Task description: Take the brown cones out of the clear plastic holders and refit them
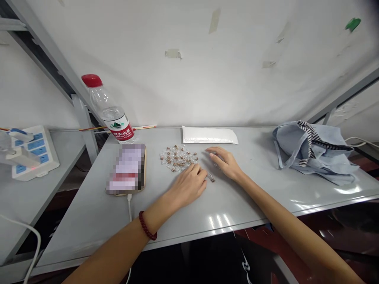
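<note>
One grey desk: glossy, spread beneath the left hand and the right hand, with bright reflections on the side of the hands nearer the body.
Wall: whitish, rising beyond both hands, with bits of tape on it and a green scrap high to the right.
Metal frame: grey bars slanting up beyond the hands, to the left and to the right.
Power strip: white with blue sockets, well to the left of the left hand, plugs in it.
Clear pieces: small, see-through, with copper-brown ends, heaped just beyond the left hand and to the left of the right.
Stray piece: apart from the heap, between the two hands.
Left fingers: curled down at the heap's near edge; whether they grip a piece, I cannot tell.
Right fingers: loosely spread, thumb apart from forefinger, low over the desk.
White packet: lying beyond both hands.
Phone: left of the left hand, screen pixelated, white cable attached.
Blue fabric: right of the right hand, with striped lining.
Bottle: red-capped, beyond the left hand and leftward; its label reads "农夫山泉" and "NONGFU SPRING".
</note>
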A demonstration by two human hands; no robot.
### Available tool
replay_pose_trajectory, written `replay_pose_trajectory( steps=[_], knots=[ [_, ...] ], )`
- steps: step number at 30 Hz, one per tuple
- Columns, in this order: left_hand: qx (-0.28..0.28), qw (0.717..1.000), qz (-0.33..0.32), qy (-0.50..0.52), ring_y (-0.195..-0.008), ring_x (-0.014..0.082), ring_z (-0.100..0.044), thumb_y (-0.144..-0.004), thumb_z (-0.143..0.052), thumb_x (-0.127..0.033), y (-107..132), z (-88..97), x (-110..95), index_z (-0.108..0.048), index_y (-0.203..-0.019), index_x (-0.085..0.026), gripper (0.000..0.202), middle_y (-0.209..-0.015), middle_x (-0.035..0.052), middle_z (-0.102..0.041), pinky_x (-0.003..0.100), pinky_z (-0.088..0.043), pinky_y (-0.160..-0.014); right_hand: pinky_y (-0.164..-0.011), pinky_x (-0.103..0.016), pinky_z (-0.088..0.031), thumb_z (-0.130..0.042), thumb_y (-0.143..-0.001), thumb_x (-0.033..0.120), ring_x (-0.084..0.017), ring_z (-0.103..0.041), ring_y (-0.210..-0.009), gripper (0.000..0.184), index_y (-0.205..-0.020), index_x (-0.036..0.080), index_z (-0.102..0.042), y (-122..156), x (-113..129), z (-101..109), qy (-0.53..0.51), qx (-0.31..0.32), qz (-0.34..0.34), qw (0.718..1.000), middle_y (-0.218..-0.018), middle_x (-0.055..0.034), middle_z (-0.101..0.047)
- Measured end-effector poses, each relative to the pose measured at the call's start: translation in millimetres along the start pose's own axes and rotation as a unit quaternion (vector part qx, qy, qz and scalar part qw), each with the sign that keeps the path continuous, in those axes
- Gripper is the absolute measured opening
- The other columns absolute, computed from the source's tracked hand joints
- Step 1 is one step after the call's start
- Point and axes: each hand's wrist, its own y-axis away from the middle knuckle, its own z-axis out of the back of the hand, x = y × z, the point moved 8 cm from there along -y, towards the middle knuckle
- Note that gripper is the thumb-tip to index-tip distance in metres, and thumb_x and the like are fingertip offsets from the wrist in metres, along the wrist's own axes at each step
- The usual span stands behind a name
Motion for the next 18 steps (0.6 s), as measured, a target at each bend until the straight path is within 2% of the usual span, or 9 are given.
replay_pose_trajectory(
  steps=[3, 6, 9, 11, 12, 13, 15, 16, 18],
  knots=[
    [-0.003, 1.000, 0.000, -0.006, -0.088, 0.0198, -0.051, -0.093, -0.041, -0.022, 0, -0.3, 0, -0.053, -0.091, -0.015, 0.014, -0.093, 0.0059, -0.053, 0.032, -0.046, -0.072, -0.095, -0.045, -0.045, -0.046, -0.092, 0.030, -0.026, -0.055, -0.112, 0.027, -0.109, 0.018, -0.063, 8, 4, -11, 0.043, 0.014, 0.042, 0.998, -0.119, -0.0138, -0.060],
    [-0.008, 1.000, 0.005, -0.011, -0.087, 0.0198, -0.051, -0.093, -0.043, -0.023, -1, 0.0, -1, -0.053, -0.089, -0.016, 0.013, -0.092, 0.0060, -0.053, 0.032, -0.046, -0.072, -0.091, -0.046, -0.047, -0.044, -0.092, 0.025, -0.028, -0.054, -0.108, 0.024, -0.104, 0.017, -0.063, 11, 7, -17, 0.090, 0.002, 0.085, 0.992, -0.116, -0.0164, -0.059],
    [-0.013, 1.000, 0.008, -0.010, -0.086, 0.0197, -0.051, -0.094, -0.039, -0.025, -3, 0.2, -2, -0.053, -0.085, -0.016, 0.019, -0.089, 0.0056, -0.053, 0.033, -0.046, -0.073, -0.086, -0.044, -0.048, -0.042, -0.093, 0.022, -0.025, -0.056, -0.099, 0.022, -0.098, 0.018, -0.063, 16, 21, -1, 0.069, -0.042, 0.124, 0.989, -0.104, -0.0134, -0.061],
    [-0.015, 1.000, 0.010, -0.004, -0.085, 0.0194, -0.051, -0.096, -0.035, -0.025, -4, 0.2, -2, -0.053, -0.085, -0.015, 0.024, -0.088, 0.0055, -0.053, 0.034, -0.046, -0.074, -0.083, -0.041, -0.048, -0.045, -0.093, 0.022, -0.023, -0.055, -0.092, 0.018, -0.092, 0.020, -0.063, 24, 37, 14, 0.047, -0.046, 0.140, 0.988, -0.094, -0.0097, -0.061],
    [-0.016, 1.000, 0.011, 0.000, -0.085, 0.0193, -0.051, -0.097, -0.033, -0.025, -4, 0.2, -1, -0.053, -0.085, -0.015, 0.025, -0.088, 0.0055, -0.053, 0.034, -0.046, -0.074, -0.082, -0.041, -0.047, -0.049, -0.091, 0.023, -0.022, -0.054, -0.090, 0.014, -0.089, 0.020, -0.063, 29, 44, 16, 0.045, -0.013, 0.145, 0.988, -0.088, -0.0079, -0.061],
    [-0.017, 1.000, 0.010, 0.004, -0.085, 0.0192, -0.051, -0.097, -0.032, -0.025, -4, 0.1, -1, -0.054, -0.086, -0.015, 0.026, -0.088, 0.0055, -0.053, 0.034, -0.046, -0.074, -0.081, -0.040, -0.047, -0.054, -0.088, 0.025, -0.022, -0.053, -0.089, 0.010, -0.089, 0.020, -0.063, 35, 51, 12, 0.047, 0.056, 0.148, 0.986, -0.087, -0.0066, -0.061],
    [-0.018, 1.000, 0.000, 0.012, -0.086, 0.0192, -0.051, -0.097, -0.034, -0.025, -3, 0.0, -1, -0.054, -0.087, -0.016, 0.024, -0.089, 0.0053, -0.053, 0.034, -0.045, -0.074, -0.081, -0.042, -0.047, -0.061, -0.084, 0.026, -0.023, -0.051, -0.089, 0.013, -0.095, 0.020, -0.063, 50, 57, 3, 0.085, 0.154, 0.146, 0.974, -0.093, -0.0075, -0.060],
    [-0.020, 1.000, -0.006, 0.015, -0.086, 0.0192, -0.051, -0.096, -0.035, -0.025, -3, 0.0, -1, -0.054, -0.088, -0.016, 0.022, -0.089, 0.0051, -0.053, 0.033, -0.045, -0.074, -0.080, -0.042, -0.047, -0.059, -0.085, 0.023, -0.023, -0.051, -0.089, 0.014, -0.098, 0.019, -0.063, 56, 58, -2, 0.103, 0.182, 0.147, 0.967, -0.094, -0.0082, -0.060],
    [-0.021, 1.000, -0.012, 0.019, -0.087, 0.0194, -0.051, -0.094, -0.040, -0.023, -2, -0.3, 0, -0.054, -0.088, -0.016, 0.017, -0.089, 0.0051, -0.053, 0.033, -0.045, -0.072, -0.079, -0.041, -0.047, -0.049, -0.090, 0.016, -0.022, -0.052, -0.087, 0.016, -0.100, 0.016, -0.061, 63, 55, -9, 0.125, 0.188, 0.150, 0.963, -0.093, -0.0099, -0.059]
  ],
)
